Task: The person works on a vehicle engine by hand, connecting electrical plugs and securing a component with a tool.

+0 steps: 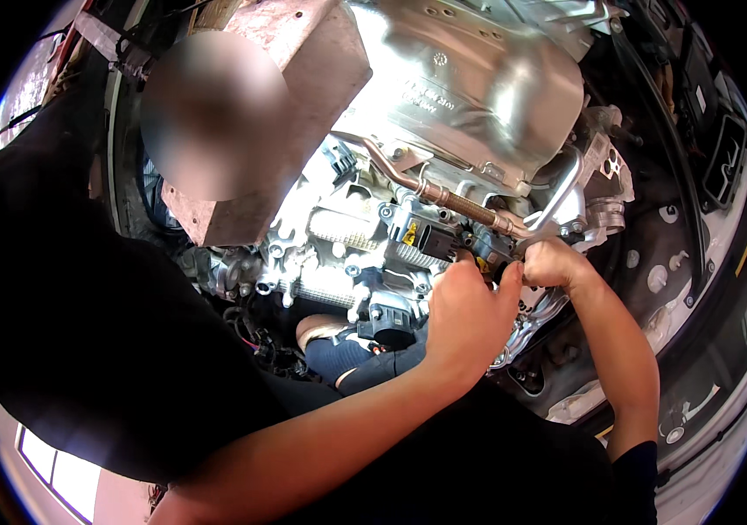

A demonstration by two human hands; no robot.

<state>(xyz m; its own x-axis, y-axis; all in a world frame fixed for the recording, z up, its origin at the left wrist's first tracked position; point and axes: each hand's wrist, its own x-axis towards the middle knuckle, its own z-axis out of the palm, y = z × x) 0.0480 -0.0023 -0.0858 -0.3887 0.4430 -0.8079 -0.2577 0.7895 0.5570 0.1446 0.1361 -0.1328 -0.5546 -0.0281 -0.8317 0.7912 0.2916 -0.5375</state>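
A silver engine point(338, 227) fills the middle, with a large stamped metal heat shield point(465, 79) above a braided metal pipe point(465, 206). My left hand point(470, 315) is at the black component with a yellow label point(435, 241), fingers curled among the parts beside it; what they grip is hidden. Just right of it, below the pipe's lower end, my right hand point(553, 262) has its fingers bent and pressed together at a small dark part, too hidden to name. A black housing point(387, 322) sits lower left of my left hand.
A person in dark clothing point(67, 289) leans in from the left, head blurred, beside a worn pinkish metal plate point(321, 61). Dark wiring point(247, 332) hangs at lower left of the engine. The car's bay edge and bodywork point(706, 262) curve along the right.
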